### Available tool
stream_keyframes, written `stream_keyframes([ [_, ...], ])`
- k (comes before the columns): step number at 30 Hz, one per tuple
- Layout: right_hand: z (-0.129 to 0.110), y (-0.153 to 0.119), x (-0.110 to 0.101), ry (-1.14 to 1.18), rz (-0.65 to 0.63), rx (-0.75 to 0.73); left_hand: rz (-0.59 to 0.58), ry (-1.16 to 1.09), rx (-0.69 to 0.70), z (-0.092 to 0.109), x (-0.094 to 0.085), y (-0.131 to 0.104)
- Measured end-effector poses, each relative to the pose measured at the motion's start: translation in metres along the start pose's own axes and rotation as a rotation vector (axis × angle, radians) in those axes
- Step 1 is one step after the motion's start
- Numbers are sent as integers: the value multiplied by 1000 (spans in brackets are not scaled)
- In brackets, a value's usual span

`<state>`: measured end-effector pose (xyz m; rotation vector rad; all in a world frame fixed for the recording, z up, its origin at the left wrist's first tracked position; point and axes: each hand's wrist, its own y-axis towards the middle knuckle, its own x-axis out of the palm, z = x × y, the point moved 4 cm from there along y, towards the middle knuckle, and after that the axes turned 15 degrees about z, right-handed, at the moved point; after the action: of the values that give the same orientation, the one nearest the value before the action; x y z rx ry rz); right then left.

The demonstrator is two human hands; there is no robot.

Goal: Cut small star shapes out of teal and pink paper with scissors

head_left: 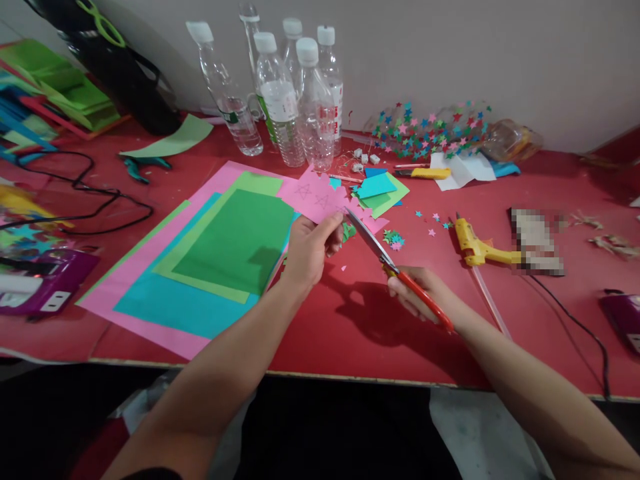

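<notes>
Between the thumb and fingers of my left hand (313, 250) is a piece of pink paper (313, 193) with stars drawn on it in outline. My right hand (423, 293) is closed round the red-handled scissors (383, 253). Their blades point up and left, with the tips at the pink paper's right edge beside my left fingertips. Whether the tips touch the paper I cannot tell. Small cut paper stars (394, 239) lie in a little heap beyond the scissors. Left of my left hand, coloured sheets (233, 237) in green, blue and pink are stacked on the red table (320, 340).
Clear plastic bottles (280, 107) stand against the wall. A bottle covered in stars (433, 133) lies at the back right. A yellow glue gun (473, 243), a yellow cutter (430, 173) and paper scraps (383, 190) are on the table. Purple power strips (47, 283) sit at the sides.
</notes>
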<state>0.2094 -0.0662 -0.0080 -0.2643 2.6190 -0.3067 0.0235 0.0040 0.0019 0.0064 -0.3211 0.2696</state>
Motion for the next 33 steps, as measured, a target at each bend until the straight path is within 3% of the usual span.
stream_keyframes([
  [33,1,4,-5,-61,-14,-7,-113,79,20,7,-7,13],
])
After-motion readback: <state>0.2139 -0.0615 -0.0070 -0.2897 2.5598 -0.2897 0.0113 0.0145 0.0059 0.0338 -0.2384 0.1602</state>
